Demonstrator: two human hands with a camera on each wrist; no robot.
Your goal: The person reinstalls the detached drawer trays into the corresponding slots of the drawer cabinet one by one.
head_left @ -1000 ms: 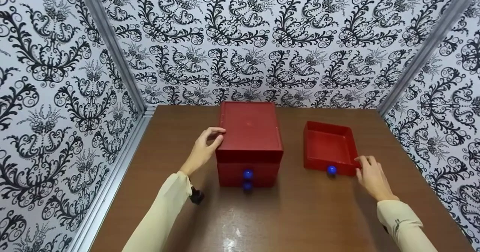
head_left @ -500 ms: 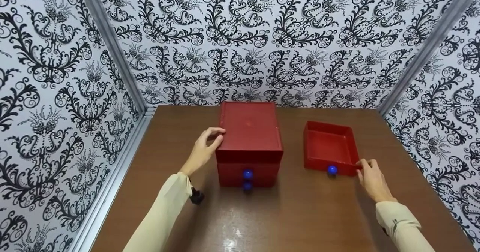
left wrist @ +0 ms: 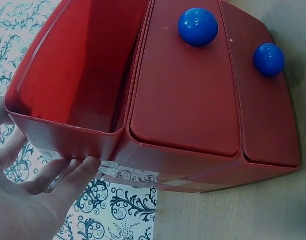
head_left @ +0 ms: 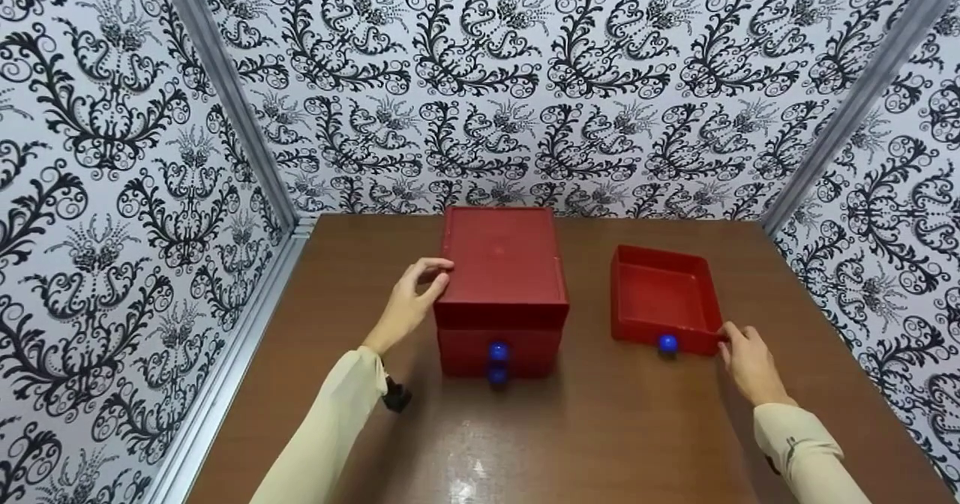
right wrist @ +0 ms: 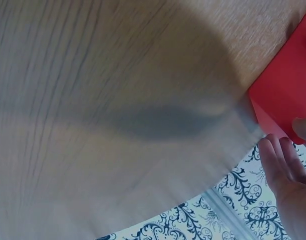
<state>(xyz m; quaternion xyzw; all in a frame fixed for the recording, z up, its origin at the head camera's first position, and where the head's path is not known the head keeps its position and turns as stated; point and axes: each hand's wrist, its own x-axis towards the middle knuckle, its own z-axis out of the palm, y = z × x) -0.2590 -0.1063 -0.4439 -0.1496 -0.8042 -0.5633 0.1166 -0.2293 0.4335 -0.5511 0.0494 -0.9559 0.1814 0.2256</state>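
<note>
My left hand (head_left: 407, 305) rests on the upper left edge of a red drawer box (head_left: 501, 253), its fingers against the side wall. In the left wrist view, the fingers (left wrist: 80, 172) touch the wall beside the open top slot. Two drawers with blue round knobs (left wrist: 198, 27) sit closed below that slot. On the right, my right hand (head_left: 752, 361) pinches the front right corner of a red drawer (head_left: 664, 294) lying on the table. In the right wrist view, the thumb (right wrist: 303, 129) lies on the drawer's front and the other fingers at its side.
The brown wooden table (head_left: 600, 429) bears the box and the drawer, with a gap between them. Patterned black-and-white walls (head_left: 495, 114) rise behind and at both sides, with metal frame bars (head_left: 232, 99) at the corners.
My right hand has shifted slightly at the drawer's corner, and its fingers have drawn closer together there. My left hand keeps its place on the box. The head view has tilted a little.
</note>
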